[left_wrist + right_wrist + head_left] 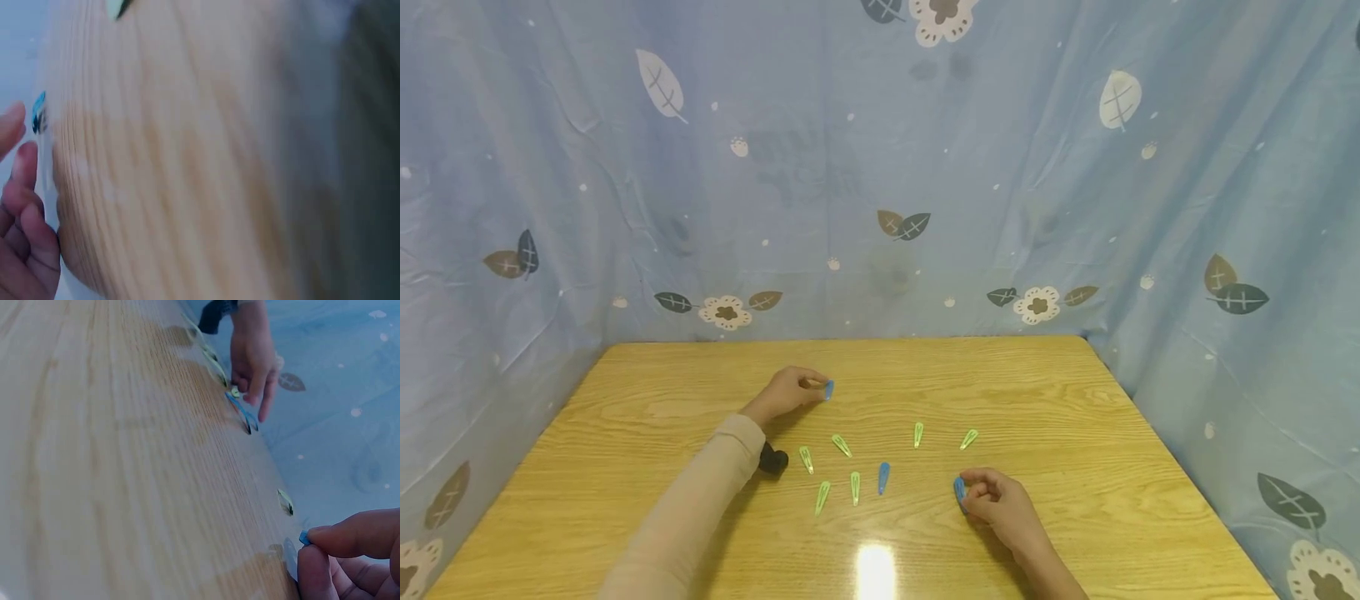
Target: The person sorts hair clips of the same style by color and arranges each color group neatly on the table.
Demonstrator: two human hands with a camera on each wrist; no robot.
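Observation:
Toward the back left of the table, my left hand [790,390] reaches over a blue hair clip [829,390], which lies at its fingertips. In the left wrist view, a small gap shows between those fingers [42,234] and the blue clip [39,115]. At front right, my right hand [1003,504] pinches another blue hair clip [960,492]; its blue end [305,537] shows between thumb and forefinger in the right wrist view. A third blue clip [883,477] lies between the hands. Green hair clips, such as one [855,488] beside it, lie around the middle.
Further green clips lie at the right, one [918,435] toward the centre and another [969,439] beyond my right hand. A black object [772,460] shows beside my left sleeve. A patterned blue curtain [820,167] surrounds the back and sides of the wooden table [1037,383].

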